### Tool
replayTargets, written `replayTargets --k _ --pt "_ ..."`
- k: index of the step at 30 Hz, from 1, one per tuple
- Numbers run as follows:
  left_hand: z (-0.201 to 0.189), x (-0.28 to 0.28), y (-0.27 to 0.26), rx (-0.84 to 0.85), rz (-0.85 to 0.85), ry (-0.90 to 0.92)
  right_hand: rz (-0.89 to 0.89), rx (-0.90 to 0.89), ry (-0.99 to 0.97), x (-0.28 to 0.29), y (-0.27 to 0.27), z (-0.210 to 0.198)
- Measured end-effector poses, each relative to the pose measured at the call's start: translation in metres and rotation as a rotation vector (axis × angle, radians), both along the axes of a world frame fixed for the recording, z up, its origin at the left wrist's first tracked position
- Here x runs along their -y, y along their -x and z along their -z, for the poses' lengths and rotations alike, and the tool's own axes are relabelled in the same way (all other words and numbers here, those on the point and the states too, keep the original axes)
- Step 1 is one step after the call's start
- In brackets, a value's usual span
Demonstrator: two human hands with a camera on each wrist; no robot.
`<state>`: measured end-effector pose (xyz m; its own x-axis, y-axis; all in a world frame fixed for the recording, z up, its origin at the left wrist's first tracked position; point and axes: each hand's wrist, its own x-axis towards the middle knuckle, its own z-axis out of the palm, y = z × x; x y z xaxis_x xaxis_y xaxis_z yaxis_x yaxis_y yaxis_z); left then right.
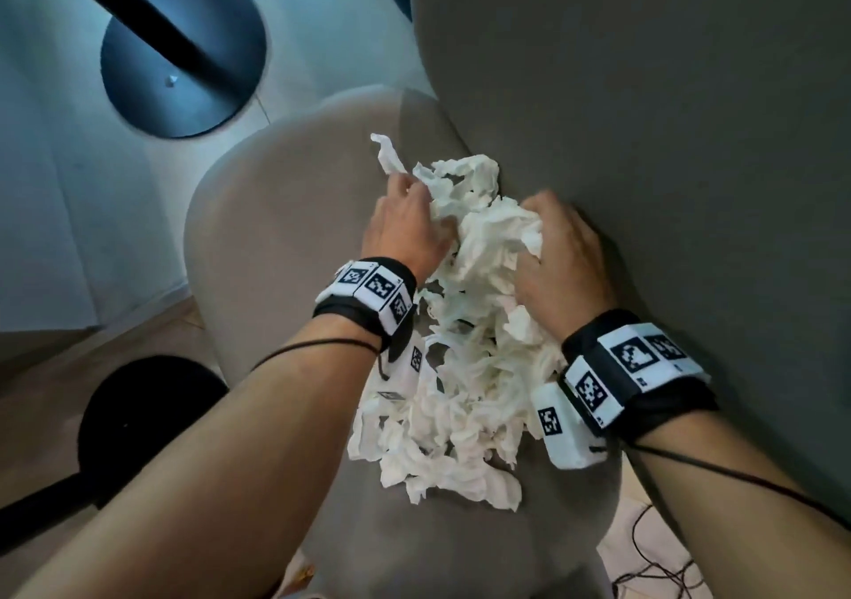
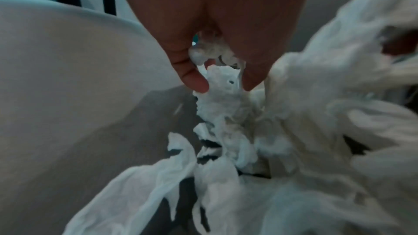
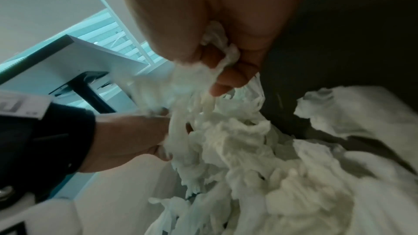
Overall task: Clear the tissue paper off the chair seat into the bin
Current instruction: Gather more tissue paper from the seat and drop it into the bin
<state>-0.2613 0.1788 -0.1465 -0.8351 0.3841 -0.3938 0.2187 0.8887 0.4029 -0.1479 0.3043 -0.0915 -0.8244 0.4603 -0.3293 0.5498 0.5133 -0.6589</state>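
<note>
The grey upholstered chair (image 1: 644,92) fills most of the head view, its backrest taking the upper right and its lighter seat (image 1: 258,239) curving through the middle. In the upper left a dark round base (image 1: 184,55) with a black pole stands on the pale floor, and a black round object (image 1: 138,414), possibly the bin though I cannot tell, shows at the lower left.

A loose heap of white tissue paper (image 1: 465,368) lies on the seat, running from frame centre down towards the lower middle, its upper end against the foot of the backrest.

At the top of the heap, the left hand (image 1: 405,225) has its fingers curled into the paper, pinching a wad, as its wrist view confirms. The right hand (image 1: 562,258) sits just beside it against the backrest, fingers likewise curled round a bunch of tissue.

The step in hand looks like gathering: both hands bunch the pile together. Next, the hands would need to close in on the whole heap, catching the loose lower pieces, then lift and carry it over to the bin.
</note>
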Motion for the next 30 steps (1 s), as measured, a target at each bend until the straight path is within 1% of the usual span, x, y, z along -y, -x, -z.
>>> replayTargets --k 3,5,6,8,10,12,15,17,21,23,25,26,28,30 --pt "0.005 -0.006 0.000 -0.019 0.010 0.010 -0.158 0.109 -0.014 0.005 0.012 0.004" --pt "0.002 -0.002 -0.003 -0.029 -0.060 -0.078 -0.228 0.184 0.003 0.010 0.017 0.012" --pt "0.000 0.001 -0.003 -0.032 -0.098 -0.142 -0.235 0.221 0.008 0.012 0.018 0.016" --pt "-0.005 0.010 -0.004 -0.039 -0.143 -0.230 -0.212 0.274 0.004 0.015 0.018 0.023" --pt "-0.012 0.020 -0.003 -0.048 -0.184 -0.264 -0.162 0.298 0.013 0.017 0.018 0.023" --pt "-0.018 0.029 0.001 -0.083 -0.247 -0.268 -0.095 0.325 0.082 0.018 0.017 0.022" --pt "-0.024 0.038 0.011 -0.135 -0.327 -0.281 -0.043 0.250 0.114 0.017 0.012 0.021" --pt "-0.023 0.042 0.021 -0.140 -0.332 -0.260 -0.035 0.184 0.065 0.016 0.010 0.021" --pt "-0.009 0.038 0.042 -0.160 -0.228 -0.143 0.020 0.061 0.019 0.009 0.019 0.018" --pt "-0.001 0.031 0.046 -0.134 -0.200 -0.121 0.019 0.000 0.012 0.006 0.031 0.019" --pt "0.008 0.023 0.047 -0.076 -0.181 -0.091 -0.028 -0.019 0.014 0.002 0.044 0.022" --pt "0.012 0.021 0.047 -0.055 -0.170 -0.071 -0.078 0.001 -0.003 0.001 0.051 0.024" --pt "0.018 0.020 0.045 -0.051 -0.156 -0.019 -0.195 0.100 -0.104 0.001 0.065 0.028" --pt "0.020 0.024 0.044 -0.045 -0.166 0.024 -0.278 0.215 -0.150 0.001 0.076 0.037"
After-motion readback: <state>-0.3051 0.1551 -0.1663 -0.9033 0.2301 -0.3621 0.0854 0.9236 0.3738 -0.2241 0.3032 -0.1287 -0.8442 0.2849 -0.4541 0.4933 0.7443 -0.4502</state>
